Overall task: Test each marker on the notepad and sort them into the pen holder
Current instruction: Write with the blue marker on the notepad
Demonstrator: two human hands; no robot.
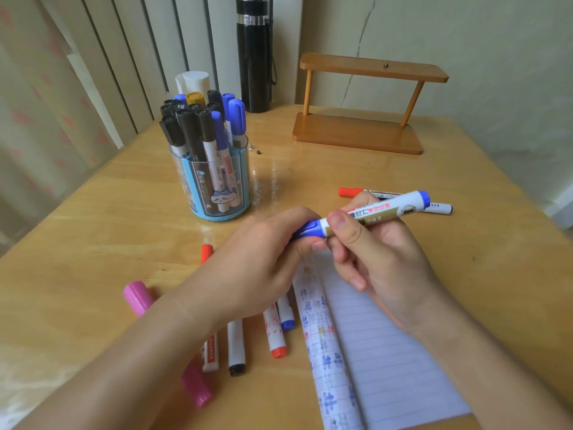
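A blue marker (384, 211) is held level above the notepad (381, 336), which carries blue, red and yellow test scribbles down its left page. My right hand (381, 256) grips the white barrel. My left hand (260, 265) pinches the blue cap at the marker's left end. The clear blue pen holder (217, 181) stands behind on the left, packed with several black and blue markers. Several loose markers (274, 333) with red, blue, black and pink ends lie on the table under my left forearm. A red-capped marker (350, 191) and another marker lie beyond my right hand.
A wooden two-tier stand (359, 131) sits at the back right of the wooden table (93, 243). A tall black flask (254, 54) stands at the back by the wall. The table's right edge runs close to the notepad.
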